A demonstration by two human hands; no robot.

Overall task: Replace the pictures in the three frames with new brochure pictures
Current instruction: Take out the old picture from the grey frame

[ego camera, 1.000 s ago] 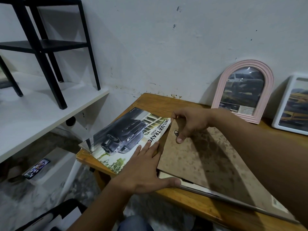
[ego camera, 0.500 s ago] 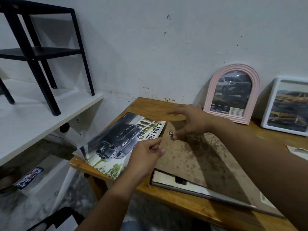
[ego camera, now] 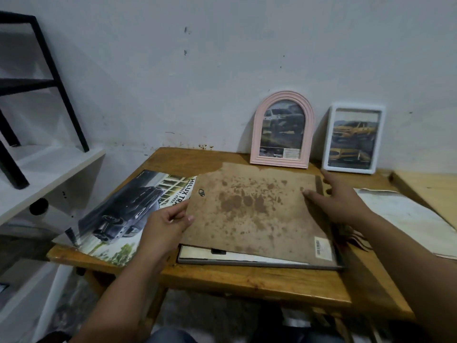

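Stained brown backing board (ego camera: 257, 214) lies askew over dark-edged frame (ego camera: 259, 262), face down on wooden surface (ego camera: 247, 283) | left hand (ego camera: 165, 229) pinches board's left edge | right hand (ego camera: 338, 201) flat, fingers spread, on right edge | advice: lift level, both edges together, avoid bending.

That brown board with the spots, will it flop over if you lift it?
Probably not. The brown board looks thin but flat, and its lifted left edge stays straight where the left hand pinches it, so it is likely stiff. It probably feels light. The right hand rests flat on its far edge, perhaps steadying it.
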